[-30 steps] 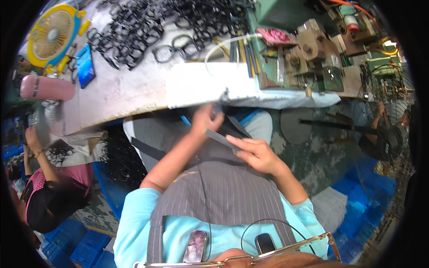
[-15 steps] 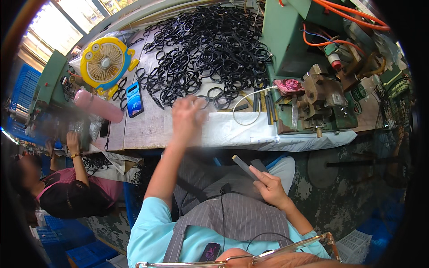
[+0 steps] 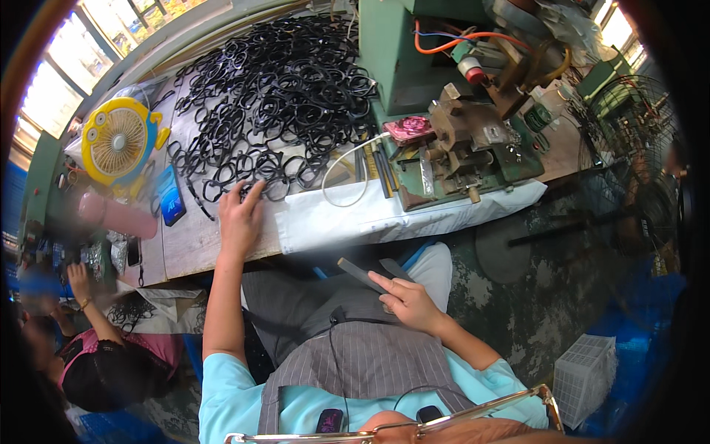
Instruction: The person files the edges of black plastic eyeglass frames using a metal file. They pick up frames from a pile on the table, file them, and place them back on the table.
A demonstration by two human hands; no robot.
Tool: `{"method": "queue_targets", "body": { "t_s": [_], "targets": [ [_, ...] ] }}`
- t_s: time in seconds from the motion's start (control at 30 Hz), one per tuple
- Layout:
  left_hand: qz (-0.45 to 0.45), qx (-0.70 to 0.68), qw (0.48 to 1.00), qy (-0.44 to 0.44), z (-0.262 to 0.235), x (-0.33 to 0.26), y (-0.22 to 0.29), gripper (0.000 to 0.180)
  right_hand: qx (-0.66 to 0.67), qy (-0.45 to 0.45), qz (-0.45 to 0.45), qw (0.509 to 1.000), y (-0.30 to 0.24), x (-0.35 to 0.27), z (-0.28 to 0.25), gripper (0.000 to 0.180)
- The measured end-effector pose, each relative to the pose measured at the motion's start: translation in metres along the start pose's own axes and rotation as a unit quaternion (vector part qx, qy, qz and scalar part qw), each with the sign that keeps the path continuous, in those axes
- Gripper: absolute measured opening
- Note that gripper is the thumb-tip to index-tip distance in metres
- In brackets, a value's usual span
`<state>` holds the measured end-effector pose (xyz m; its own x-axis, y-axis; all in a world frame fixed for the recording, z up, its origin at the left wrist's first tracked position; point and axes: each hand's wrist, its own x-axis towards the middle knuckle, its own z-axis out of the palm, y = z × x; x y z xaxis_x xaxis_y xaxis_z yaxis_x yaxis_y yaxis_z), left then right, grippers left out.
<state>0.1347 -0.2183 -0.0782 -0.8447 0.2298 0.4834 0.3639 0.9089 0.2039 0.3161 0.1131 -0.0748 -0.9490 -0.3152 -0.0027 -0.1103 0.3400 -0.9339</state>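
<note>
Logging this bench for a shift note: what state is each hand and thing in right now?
left hand: stretched out on the bench, fingers on the black frames.
right hand: over the lap, gripping a flat dark file.
dark file: held, tilted.
black frames: heaped loose, tangled.
yellow fan: lying on the bench; running or not, cannot tell.
phone: lying flat.

- On your far left you have a yellow round desk fan with blue trim (image 3: 117,140) on the wooden table (image 3: 188,240).
- Just beside it lies a blue flat phone (image 3: 170,195), and left of that a pink cylinder bottle (image 3: 115,215), blurred.
- On your right stands a green metal machine (image 3: 414,52) with orange cables (image 3: 473,41).
- A white cloth (image 3: 384,218) covers the table edge.
- Below right you see a white plastic crate (image 3: 584,370) on the floor.
</note>
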Motion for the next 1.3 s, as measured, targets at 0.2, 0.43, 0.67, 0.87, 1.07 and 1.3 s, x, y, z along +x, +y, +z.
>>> {"method": "queue_targets", "body": {
  "t_s": [0.2,0.43,0.67,0.87,1.07,1.3],
  "targets": [
    [-0.039,-0.088,0.987,0.131,-0.004,0.014,-0.021,0.04,-0.038,0.007,-0.022,0.999,-0.002,0.002,0.004,0.058],
    [-0.183,-0.191,0.94,0.217,-0.017,0.019,-0.02,0.03,-0.01,0.04,-0.004,0.999,0.002,0.003,0.006,0.057],
    [-0.364,-0.846,0.388,-0.04,-0.018,-0.029,0.067,0.026,-0.049,0.135,-0.035,0.989,0.004,0.016,0.009,0.055],
    [-0.349,-0.805,0.417,-0.237,0.022,-0.072,0.149,0.015,-0.1,0.153,-0.062,0.981,0.004,0.026,-0.001,0.056],
    [-0.358,-0.54,0.733,-0.206,0.059,-0.085,0.16,0.011,-0.169,0.126,-0.082,0.974,0.006,0.025,-0.002,0.055],
    [-0.298,-0.476,0.811,-0.164,0.063,-0.086,0.157,0.024,-0.349,0.087,-0.087,0.929,0.016,0.035,0.01,0.055]
  ]
}}
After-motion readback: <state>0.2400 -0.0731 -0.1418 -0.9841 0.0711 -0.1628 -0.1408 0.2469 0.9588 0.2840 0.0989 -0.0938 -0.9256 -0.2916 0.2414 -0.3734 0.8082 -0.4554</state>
